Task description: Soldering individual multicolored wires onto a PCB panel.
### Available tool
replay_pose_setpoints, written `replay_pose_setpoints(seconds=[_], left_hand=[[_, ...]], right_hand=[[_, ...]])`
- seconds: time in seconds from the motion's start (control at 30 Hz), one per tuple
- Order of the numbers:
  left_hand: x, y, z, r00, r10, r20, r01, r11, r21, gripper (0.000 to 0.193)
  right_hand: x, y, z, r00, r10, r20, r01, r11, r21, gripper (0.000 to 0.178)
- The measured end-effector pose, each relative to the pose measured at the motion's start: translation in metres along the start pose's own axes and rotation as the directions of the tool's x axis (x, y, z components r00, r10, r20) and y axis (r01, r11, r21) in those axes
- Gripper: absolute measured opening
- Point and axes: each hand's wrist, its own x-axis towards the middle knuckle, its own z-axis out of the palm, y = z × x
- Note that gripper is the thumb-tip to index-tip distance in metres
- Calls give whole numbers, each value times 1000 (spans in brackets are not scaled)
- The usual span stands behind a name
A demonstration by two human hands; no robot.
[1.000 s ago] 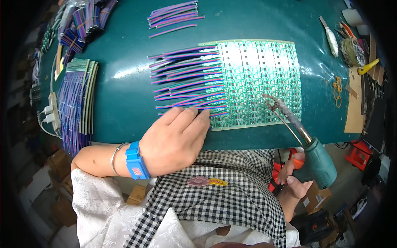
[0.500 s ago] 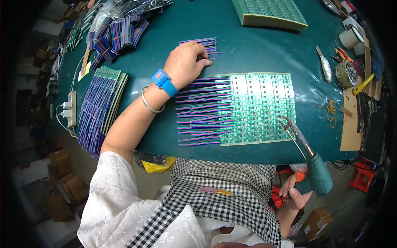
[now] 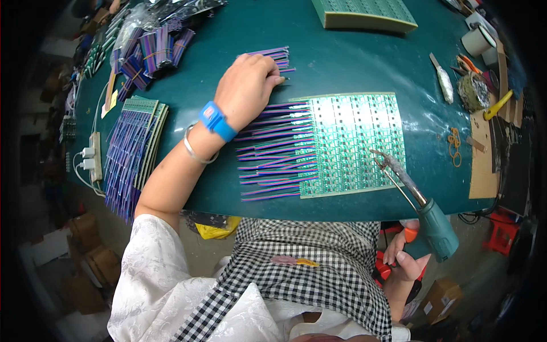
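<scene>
My left hand (image 3: 244,88) reaches past the far left corner of a green circuit board panel (image 3: 356,142). Its thumb and fingers are pinched together, with a dark wire end poking out at the thumb tip. Beside and partly under the fingers lies a small pile of purple-blue ribbon wires (image 3: 279,55). Along the panel's left edge runs a row of similar wires (image 3: 276,154), sticking out to the left. My right hand (image 3: 405,263), low at the table's front edge, is closed on a soldering iron (image 3: 437,231) with a teal handle. The iron's tip hangs over the panel's right part.
Wired panels (image 3: 134,154) are stacked at left, near a white power strip (image 3: 95,157). Bundled wires (image 3: 156,51) lie far left; another board stack (image 3: 367,20) stands at the back. A wrapped knife (image 3: 443,82), rubber bands (image 3: 454,148) and a mug (image 3: 477,41) are at right.
The soldering iron's tip has shifted left and slightly farther away over the panel. My left hand stays by the loose wires, pinching, and a wire end now shows at the thumb.
</scene>
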Motion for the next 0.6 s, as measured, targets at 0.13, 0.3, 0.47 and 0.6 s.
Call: replay_pose_setpoints(seconds=[0.13, 0.3, 0.47, 0.6], left_hand=[[-15, 67, -35, 968, -59, 243, 153, 908, -389, 12], [-55, 98, -40, 909, 228, 350, 6, 830, -557, 21], [-80, 103, -22, 917, 284, 279, -102, 844, -526, 29], [-91, 100, -13, 930, 300, 213, -185, 882, -434, 30]], right_hand=[[-6, -5, 4, 998, 60, -30, -61, 998, -13, 63], [-17, -12, 9, 988, 144, -56, -146, 989, -30, 63], [-32, -14, 13, 965, 252, -77, -255, 967, -32, 64], [-35, -15, 21, 946, 297, -130, -305, 951, -45, 64]])
